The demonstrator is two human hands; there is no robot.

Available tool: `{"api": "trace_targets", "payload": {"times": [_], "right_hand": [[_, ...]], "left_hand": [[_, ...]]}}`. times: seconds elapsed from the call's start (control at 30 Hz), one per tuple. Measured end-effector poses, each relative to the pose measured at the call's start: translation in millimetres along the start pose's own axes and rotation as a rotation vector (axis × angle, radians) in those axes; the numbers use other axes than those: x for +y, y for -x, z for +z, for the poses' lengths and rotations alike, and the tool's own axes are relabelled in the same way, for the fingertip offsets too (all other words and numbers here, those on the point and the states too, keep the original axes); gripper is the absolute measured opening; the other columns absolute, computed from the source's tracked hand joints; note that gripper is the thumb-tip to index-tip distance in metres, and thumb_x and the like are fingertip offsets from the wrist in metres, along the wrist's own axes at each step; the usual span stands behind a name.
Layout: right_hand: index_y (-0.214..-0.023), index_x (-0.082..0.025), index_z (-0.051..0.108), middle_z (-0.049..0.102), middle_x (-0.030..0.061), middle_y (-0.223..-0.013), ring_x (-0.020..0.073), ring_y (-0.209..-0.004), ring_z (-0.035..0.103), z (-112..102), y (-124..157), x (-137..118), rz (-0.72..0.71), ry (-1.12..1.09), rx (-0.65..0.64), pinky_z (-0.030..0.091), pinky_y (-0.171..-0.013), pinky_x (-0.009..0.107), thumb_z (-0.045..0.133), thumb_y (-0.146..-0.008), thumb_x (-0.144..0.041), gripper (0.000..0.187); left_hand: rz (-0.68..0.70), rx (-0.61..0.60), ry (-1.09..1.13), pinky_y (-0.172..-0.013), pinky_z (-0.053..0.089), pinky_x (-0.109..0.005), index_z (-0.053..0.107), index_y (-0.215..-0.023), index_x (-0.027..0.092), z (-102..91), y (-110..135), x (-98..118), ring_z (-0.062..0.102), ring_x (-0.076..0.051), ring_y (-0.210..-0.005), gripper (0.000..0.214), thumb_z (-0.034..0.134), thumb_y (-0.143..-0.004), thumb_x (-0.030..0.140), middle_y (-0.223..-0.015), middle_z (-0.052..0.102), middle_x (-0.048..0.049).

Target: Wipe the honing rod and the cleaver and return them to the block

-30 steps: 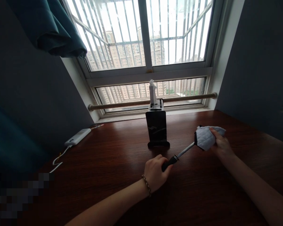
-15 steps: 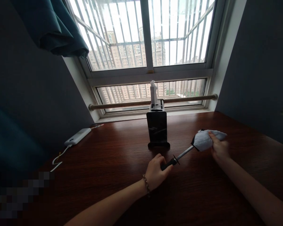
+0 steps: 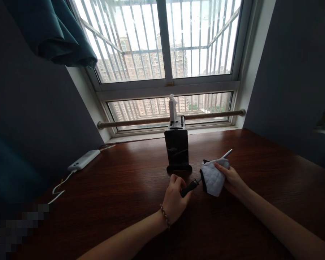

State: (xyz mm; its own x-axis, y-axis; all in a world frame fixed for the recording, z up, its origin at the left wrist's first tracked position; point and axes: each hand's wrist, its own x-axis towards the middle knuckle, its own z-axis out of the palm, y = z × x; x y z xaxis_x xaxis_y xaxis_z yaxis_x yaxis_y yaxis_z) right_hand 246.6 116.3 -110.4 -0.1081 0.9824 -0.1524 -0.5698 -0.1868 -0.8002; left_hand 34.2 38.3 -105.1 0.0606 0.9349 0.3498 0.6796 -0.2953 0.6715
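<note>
One rod with a black handle (image 3: 190, 188) lies slantwise over the near middle of the tabletop (image 3: 119, 180), its handle toward the near left and its bare pale tip toward the far right. A white quilted cloth (image 3: 213, 177) with dark edging covers the middle of the rod; whether it wraps all the way round cannot be told. The fingers of the left hand (image 3: 175, 198) are clamped on the handle, and those of the right hand (image 3: 234, 180) pinch the cloth, thumb on top, on its right side. A beaded bracelet (image 3: 164, 216) circles the left wrist. Just beyond the left hand, a black stand (image 3: 176, 148) with a slotted top stands upright on the tabletop, and a white wrapped bundle (image 3: 172, 109) rises from its left side. Well to the left, near the wall, lies a white box (image 3: 84, 160) with a white cable (image 3: 63, 181) running from its near end. At the far side, a round rail (image 3: 135, 123) crosses in front of a wide window (image 3: 165, 43), with bars and tall buildings (image 3: 148, 65) beyond the glass. A blue curtain (image 3: 54, 36) hangs bunched at the far left.
</note>
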Motion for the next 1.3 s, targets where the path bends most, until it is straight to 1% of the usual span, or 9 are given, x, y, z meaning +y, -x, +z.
{"api": "trace_targets", "payload": {"times": [0.23, 0.4, 0.47, 0.57, 0.67, 0.73, 0.93, 1.13, 1.3], "right_hand": [[-0.080, -0.010, 0.066, 0.068, 0.0085, -0.080, 0.0182, -0.071, 0.063, 10, 17, 5, 0.021, 0.132, -0.185, 0.050, -0.066, 0.026, 0.076, -0.062, -0.025, 0.025], [-0.075, -0.013, 0.068, 0.067, 0.0046, -0.073, 0.0151, -0.067, 0.061, 19, 32, 19, -0.014, 0.271, -0.302, 0.047, -0.062, 0.022, 0.075, -0.062, -0.025, 0.019], [-0.073, -0.014, 0.068, 0.067, 0.0038, -0.073, 0.0146, -0.066, 0.061, 20, 34, 22, -0.038, 0.319, -0.303, 0.045, -0.061, 0.022, 0.076, -0.061, -0.026, 0.019], [-0.073, -0.014, 0.068, 0.067, 0.0030, -0.073, 0.0148, -0.066, 0.060, 20, 35, 23, -0.050, 0.352, -0.295, 0.045, -0.062, 0.022, 0.076, -0.061, -0.026, 0.019], [-0.073, -0.014, 0.067, 0.067, 0.0028, -0.073, 0.0142, -0.067, 0.060, 20, 35, 21, -0.059, 0.345, -0.284, 0.045, -0.062, 0.021, 0.074, -0.064, -0.027, 0.017], [-0.074, -0.014, 0.067, 0.067, 0.0030, -0.073, 0.0141, -0.067, 0.060, 21, 35, 19, -0.053, 0.317, -0.275, 0.045, -0.061, 0.021, 0.073, -0.065, -0.027, 0.018], [-0.077, -0.011, 0.065, 0.067, 0.0064, -0.076, 0.0168, -0.068, 0.062, 18, 24, 11, -0.013, 0.089, -0.132, 0.049, -0.062, 0.024, 0.075, -0.062, -0.027, 0.024], [-0.075, -0.012, 0.063, 0.067, 0.0045, -0.074, 0.0172, -0.064, 0.063, 5, -2, -15, -0.114, -0.115, 0.151, 0.054, -0.059, 0.025, 0.080, -0.053, -0.021, 0.029], [-0.075, -0.013, 0.063, 0.067, 0.0017, -0.073, 0.0155, -0.063, 0.062, -14, -19, -38, -0.238, -0.199, 0.277, 0.054, -0.055, 0.023, 0.078, -0.055, -0.017, 0.025]], "left_hand": [[0.098, -0.015, 0.061, -0.064, 0.039, -0.023, 0.050, -0.071, 0.016, -1.1, 2, 1, 0.047, -0.012, -0.071, 0.012, 0.055, -0.076, 0.025, -0.083, 0.046, -0.0029], [0.119, -0.067, 0.151, -0.061, 0.040, -0.022, 0.053, -0.067, 0.015, -4.0, 3, 5, 0.049, -0.012, -0.070, 0.019, 0.056, -0.077, 0.031, -0.079, 0.048, -0.0037], [0.053, -0.144, 0.249, -0.055, 0.040, -0.021, 0.054, -0.066, 0.014, -3.5, 1, 4, 0.050, -0.010, -0.064, 0.025, 0.056, -0.077, 0.036, -0.080, 0.049, -0.0037], [-0.132, -0.317, 0.508, -0.037, 0.034, -0.019, 0.052, -0.066, 0.012, -0.2, -2, 0, 0.047, -0.005, -0.045, 0.036, 0.055, -0.075, 0.047, -0.082, 0.049, -0.0033], [-0.312, -0.462, 0.768, -0.030, 0.028, -0.017, 0.050, -0.070, 0.012, 3.2, -6, -6, 0.040, -0.004, -0.034, 0.037, 0.055, -0.074, 0.049, -0.062, 0.048, 0.0009], [-0.407, -0.514, 0.870, -0.028, 0.025, -0.017, 0.049, -0.072, 0.013, 3.9, -9, -8, 0.038, -0.005, -0.031, 0.035, 0.056, -0.074, 0.047, -0.049, 0.043, 0.0044], [-0.503, -0.548, 0.923, -0.029, 0.019, -0.015, 0.049, -0.071, 0.013, 0.6, -13, -7, 0.034, -0.002, -0.031, 0.030, 0.067, -0.067, 0.037, -0.050, 0.044, 0.0055], [-0.521, -0.591, 0.984, -0.030, 0.020, -0.016, 0.049, -0.068, 0.012, -0.1, -13, -9, 0.033, -0.003, -0.032, 0.026, 0.064, -0.071, 0.033, -0.048, 0.041, 0.0058], [-0.504, -0.668, 0.986, -0.031, 0.020, -0.017, 0.052, -0.067, 0.010, -1.9, -14, -10, 0.036, -0.003, -0.032, 0.029, 0.059, -0.075, 0.036, -0.051, 0.045, 0.0029]]}}
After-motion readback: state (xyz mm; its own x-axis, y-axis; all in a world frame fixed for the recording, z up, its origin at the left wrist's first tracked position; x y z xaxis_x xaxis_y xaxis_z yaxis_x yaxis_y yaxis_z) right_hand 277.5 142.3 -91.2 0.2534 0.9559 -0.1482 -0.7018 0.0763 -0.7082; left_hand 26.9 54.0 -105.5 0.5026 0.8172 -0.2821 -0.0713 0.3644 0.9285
